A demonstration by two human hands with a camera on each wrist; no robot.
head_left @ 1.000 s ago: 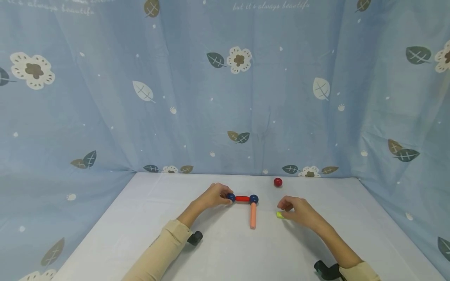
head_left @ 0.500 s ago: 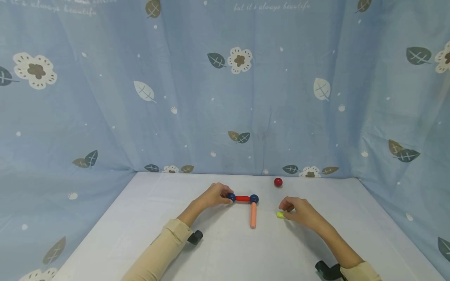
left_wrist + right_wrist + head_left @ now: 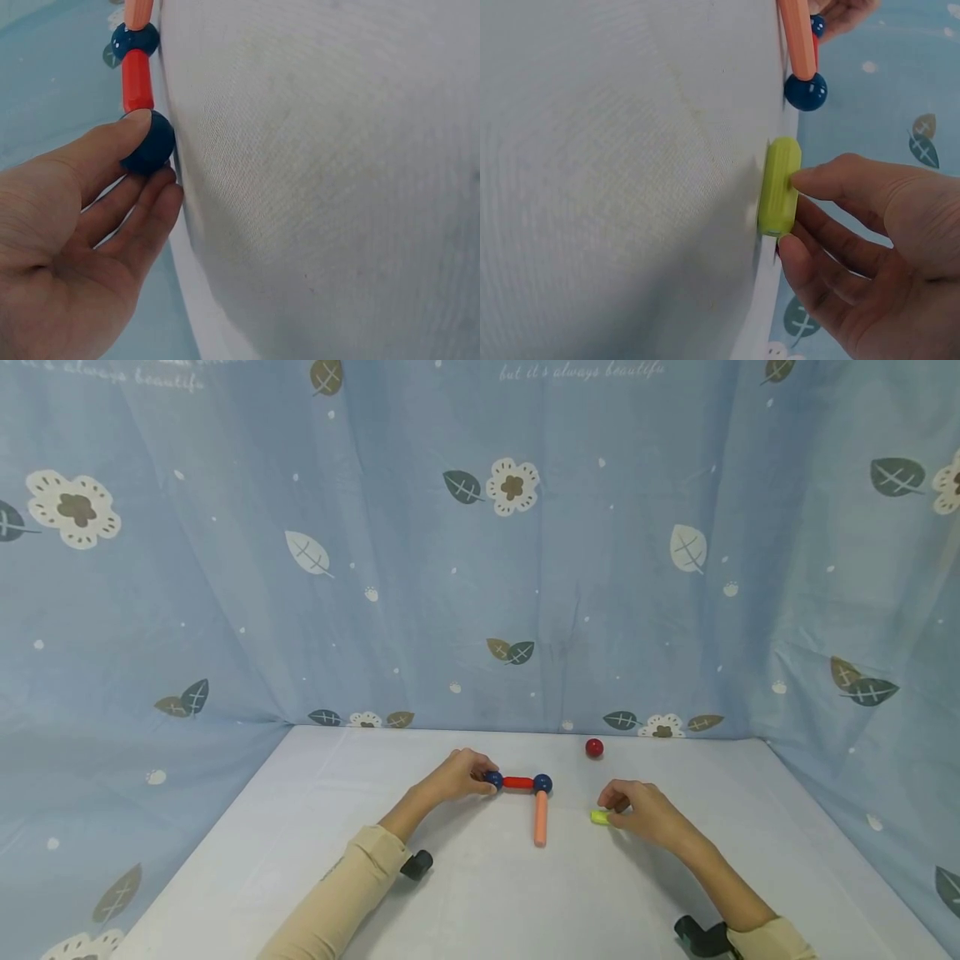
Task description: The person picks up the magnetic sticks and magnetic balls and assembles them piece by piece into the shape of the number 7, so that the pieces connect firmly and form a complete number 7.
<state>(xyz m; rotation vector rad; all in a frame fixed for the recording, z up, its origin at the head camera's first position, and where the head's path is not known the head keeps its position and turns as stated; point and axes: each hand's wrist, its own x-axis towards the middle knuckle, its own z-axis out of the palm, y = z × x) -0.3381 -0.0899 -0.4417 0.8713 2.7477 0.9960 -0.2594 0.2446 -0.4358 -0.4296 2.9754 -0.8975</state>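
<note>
My left hand [image 3: 455, 777] pinches a dark blue ball [image 3: 154, 146] between thumb and fingers. A short red rod [image 3: 518, 782] joins that ball to a second blue ball [image 3: 542, 784]. From the second ball a longer salmon-coloured rod [image 3: 541, 820] runs toward me, making an L shape on the table. To the right, my right hand [image 3: 642, 812] holds a short yellow-green rod [image 3: 781, 184], thumb on its side and a fingertip at its near end. In the head view the fingers cover part of this rod.
A loose red ball [image 3: 594, 747] lies near the back of the white table [image 3: 480, 902]. A blue patterned curtain [image 3: 420, 568] rises behind and along both sides. Dark wrist-camera mounts [image 3: 417, 865] hang under the forearms.
My right hand has shifted very slightly to the right, and a bit more of the yellow-green rod shows. The left hand and the joined pieces stay in place.
</note>
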